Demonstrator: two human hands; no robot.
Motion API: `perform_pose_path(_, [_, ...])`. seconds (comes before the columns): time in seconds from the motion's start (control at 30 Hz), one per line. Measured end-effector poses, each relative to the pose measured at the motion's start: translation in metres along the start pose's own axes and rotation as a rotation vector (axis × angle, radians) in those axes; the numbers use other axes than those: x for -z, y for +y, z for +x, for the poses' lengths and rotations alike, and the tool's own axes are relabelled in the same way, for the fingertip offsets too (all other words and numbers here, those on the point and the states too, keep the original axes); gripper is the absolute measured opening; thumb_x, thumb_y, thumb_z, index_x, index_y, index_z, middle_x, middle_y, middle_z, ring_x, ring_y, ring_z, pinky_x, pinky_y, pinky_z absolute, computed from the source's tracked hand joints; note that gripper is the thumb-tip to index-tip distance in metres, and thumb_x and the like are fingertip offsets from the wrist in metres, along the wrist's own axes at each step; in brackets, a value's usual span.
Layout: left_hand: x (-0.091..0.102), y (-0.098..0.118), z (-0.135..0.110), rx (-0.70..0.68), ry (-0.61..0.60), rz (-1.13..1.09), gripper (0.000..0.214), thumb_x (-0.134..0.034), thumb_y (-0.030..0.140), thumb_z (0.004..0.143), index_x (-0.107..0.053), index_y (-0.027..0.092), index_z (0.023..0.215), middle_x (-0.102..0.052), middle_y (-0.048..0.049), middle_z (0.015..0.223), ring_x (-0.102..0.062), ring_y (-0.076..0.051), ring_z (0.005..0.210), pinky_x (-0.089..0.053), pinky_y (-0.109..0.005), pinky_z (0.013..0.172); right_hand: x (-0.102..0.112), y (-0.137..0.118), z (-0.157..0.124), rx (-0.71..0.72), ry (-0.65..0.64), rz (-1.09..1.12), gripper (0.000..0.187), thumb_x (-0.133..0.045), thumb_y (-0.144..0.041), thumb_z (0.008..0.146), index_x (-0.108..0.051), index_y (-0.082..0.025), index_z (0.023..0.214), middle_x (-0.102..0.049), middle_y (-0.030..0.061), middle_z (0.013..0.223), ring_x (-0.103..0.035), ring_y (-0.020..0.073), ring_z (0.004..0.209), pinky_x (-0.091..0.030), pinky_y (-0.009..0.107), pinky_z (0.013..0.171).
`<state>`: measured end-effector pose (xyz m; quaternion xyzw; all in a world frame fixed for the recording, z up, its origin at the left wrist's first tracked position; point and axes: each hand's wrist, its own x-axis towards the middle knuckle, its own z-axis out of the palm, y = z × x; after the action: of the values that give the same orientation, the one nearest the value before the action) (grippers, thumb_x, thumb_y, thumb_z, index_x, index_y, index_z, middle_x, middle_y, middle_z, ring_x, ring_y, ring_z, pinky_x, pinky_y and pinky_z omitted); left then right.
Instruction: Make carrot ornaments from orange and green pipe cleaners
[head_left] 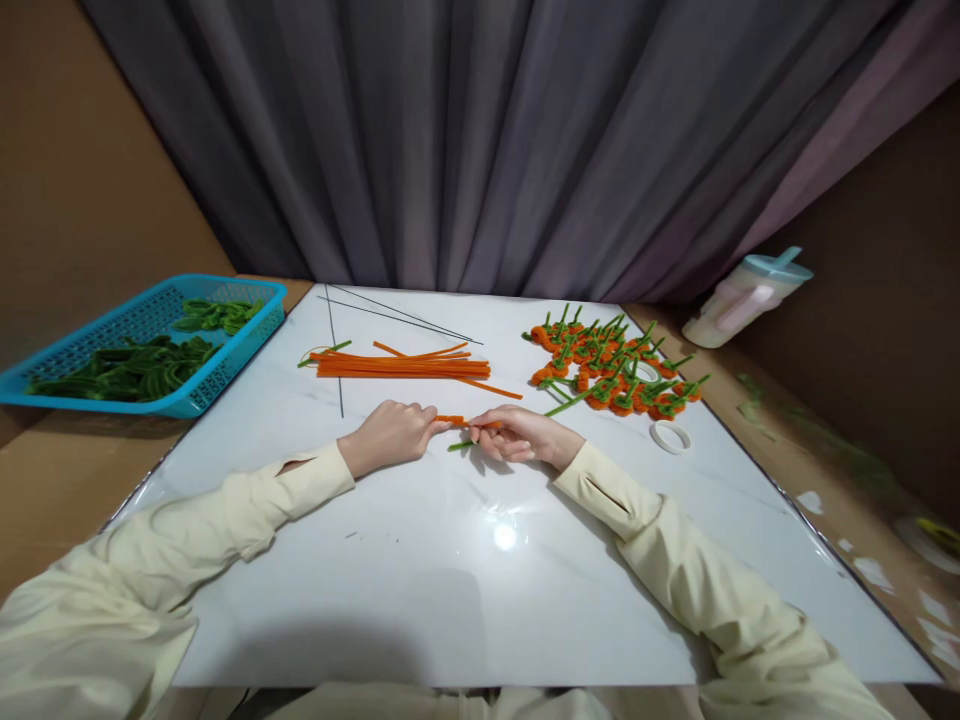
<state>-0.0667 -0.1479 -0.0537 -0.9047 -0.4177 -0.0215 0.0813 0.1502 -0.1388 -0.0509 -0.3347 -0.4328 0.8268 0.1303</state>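
Note:
Both hands meet over the middle of the table, joined by an orange pipe cleaner point(450, 420). My left hand point(390, 436) is closed around one end of it. My right hand point(521, 437) pinches the other end between thumb and fingertips. Just below the right fingertips a short green pipe cleaner point(460, 446) shows; whether the hand holds it I cannot tell. Beyond the hands lies a bundle of straight orange pipe cleaners point(401, 367), with a few strays across it. To the right, several orange pipe-cleaner pumpkins point(600, 365) with green stems are heaped together.
A blue basket point(187, 402) with green pipe-cleaner pieces point(135, 368) stands at the left. Thin dark wires point(397, 316) lie at the back of the white table point(360, 590). A roll of white tape point(670, 437) rests near the pumpkins. A lidded tumbler point(746, 298) stands at the right.

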Motion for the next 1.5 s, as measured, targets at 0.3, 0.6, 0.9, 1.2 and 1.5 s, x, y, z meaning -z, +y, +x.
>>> perform_pose_path(0.3, [0.003, 0.005, 0.001, -0.024, -0.015, 0.026, 0.042, -0.030, 0.037, 0.093, -0.059, 0.010, 0.078, -0.063, -0.0128, 0.062, -0.062, -0.022, 0.054, -0.033, -0.026, 0.046, -0.007, 0.001, 0.001, 0.057, -0.009, -0.028, 0.022, -0.043, -0.020, 0.082, -0.055, -0.009, 0.067, -0.058, 0.0031, 0.044, -0.027, 0.0037, 0.024, -0.021, 0.013, 0.023])
perform_pose_path(0.6, [-0.003, -0.003, -0.002, -0.238, 0.085, 0.015, 0.041, -0.031, 0.039, 0.092, -0.055, 0.013, 0.071, -0.061, -0.0071, 0.058, -0.056, -0.018, 0.047, -0.022, -0.025, 0.042, 0.007, 0.002, 0.000, -0.010, -0.135, -0.018, 0.028, -0.036, -0.023, 0.084, -0.052, -0.010, 0.066, -0.056, 0.0018, 0.042, -0.025, 0.0042, 0.019, -0.018, 0.014, 0.020])
perform_pose_path(0.9, [-0.006, -0.010, -0.001, -0.317, 0.183, -0.196, 0.041, -0.032, 0.038, 0.093, -0.051, 0.016, 0.064, -0.058, 0.0000, 0.053, -0.049, -0.012, 0.045, -0.019, -0.026, 0.044, 0.011, 0.002, -0.004, -0.039, -0.226, -0.025, 0.029, -0.043, -0.029, 0.085, -0.048, -0.013, 0.061, -0.054, 0.0015, 0.040, -0.025, 0.0037, 0.018, -0.014, 0.014, 0.019])
perform_pose_path(1.2, [-0.005, -0.016, -0.002, -0.414, 0.259, -0.371, 0.041, -0.028, 0.033, 0.093, -0.043, 0.017, 0.059, -0.052, 0.0012, 0.049, -0.045, -0.010, 0.041, -0.025, -0.025, 0.044, 0.006, 0.004, -0.010, 0.024, -0.277, -0.068, 0.028, -0.061, -0.037, 0.079, -0.053, -0.013, 0.067, -0.052, -0.0017, 0.039, -0.028, 0.0034, 0.021, -0.015, 0.013, 0.021])
perform_pose_path(1.5, [-0.006, -0.013, -0.002, -0.358, 0.430, -0.293, 0.037, -0.029, 0.030, 0.092, -0.042, 0.018, 0.060, -0.051, 0.0018, 0.047, -0.045, -0.010, 0.040, -0.027, -0.025, 0.043, -0.001, 0.005, -0.009, 0.172, -0.299, -0.129, 0.028, -0.049, -0.034, 0.089, -0.049, -0.012, 0.071, -0.061, 0.0043, 0.050, -0.036, 0.0041, 0.026, -0.025, 0.013, 0.027])
